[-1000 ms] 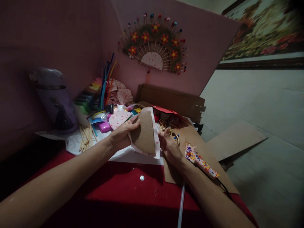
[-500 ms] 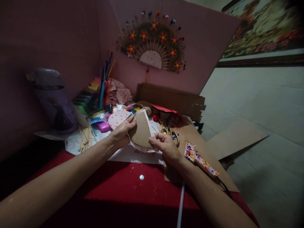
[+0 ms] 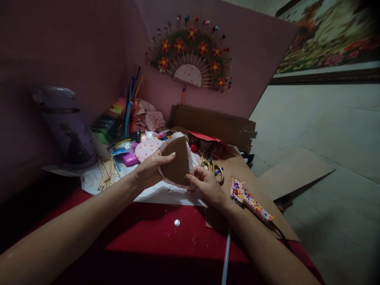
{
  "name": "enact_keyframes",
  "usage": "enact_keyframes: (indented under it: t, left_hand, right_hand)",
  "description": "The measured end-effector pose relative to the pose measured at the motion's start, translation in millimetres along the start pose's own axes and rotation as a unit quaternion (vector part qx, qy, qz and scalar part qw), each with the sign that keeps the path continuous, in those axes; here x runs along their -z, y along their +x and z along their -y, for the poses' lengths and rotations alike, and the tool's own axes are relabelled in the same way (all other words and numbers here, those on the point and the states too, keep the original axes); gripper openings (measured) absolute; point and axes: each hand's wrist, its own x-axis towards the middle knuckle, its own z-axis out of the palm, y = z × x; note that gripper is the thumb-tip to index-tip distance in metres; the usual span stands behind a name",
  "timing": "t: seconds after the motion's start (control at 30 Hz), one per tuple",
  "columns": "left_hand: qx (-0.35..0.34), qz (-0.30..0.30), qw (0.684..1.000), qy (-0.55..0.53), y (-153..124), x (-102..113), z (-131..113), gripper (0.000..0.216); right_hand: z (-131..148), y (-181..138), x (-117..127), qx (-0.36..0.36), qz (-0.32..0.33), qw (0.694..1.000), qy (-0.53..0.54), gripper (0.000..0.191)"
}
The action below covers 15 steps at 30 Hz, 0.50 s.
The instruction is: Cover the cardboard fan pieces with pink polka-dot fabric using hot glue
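A half-round piece of cardboard (image 3: 177, 164), edged with pale dotted fabric, is held up above the table between both hands. My left hand (image 3: 152, 168) grips its left side, thumb lying across the brown face and fingers hidden behind. With thumb and fingers, my right hand (image 3: 204, 182) pinches the lower right corner, where the fabric rim shows. Behind my left hand lies a second dotted fabric-covered piece (image 3: 146, 149). Gold-handled scissors (image 3: 219, 171) rest just beyond my right hand. A glue gun in a flowered cover (image 3: 249, 200) lies beside my right forearm.
On the red tablecloth (image 3: 148, 233) are a small white disc (image 3: 177, 223) and a clear glue stick (image 3: 226, 253). Thin wooden sticks (image 3: 106, 172) lie left, near a purple bottle (image 3: 69, 130). A decorated fan (image 3: 190, 55) hangs on the backboard. Cardboard sheets (image 3: 237, 174) lie right.
The cardboard piece has tilted, so its face now looks darker. My left thumb has moved further over the face. My right hand keeps its pinch at the corner.
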Motion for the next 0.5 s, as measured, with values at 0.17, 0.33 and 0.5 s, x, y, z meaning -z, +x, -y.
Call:
enact_keyframes:
  t: [0.17,0.33,0.5]
  left_hand:
    - [-0.027,0.035,0.999,0.032,1.9,0.6,-5.0,0.046]
    - [-0.015,0.022,0.999,0.024,1.2,2.4,-2.4,0.051]
    - [0.029,0.023,0.999,0.015,0.4,7.0,1.7,0.045]
  right_hand:
    - [1.8,-1.0,-0.5,0.009,0.021,1.0,-0.005,0.025]
    - [0.4,-1.1,-1.3,0.021,0.015,1.0,-0.012,0.025]
    - [-0.7,0.7,-1.1,0.031,0.0,0.999,-0.019,0.026]
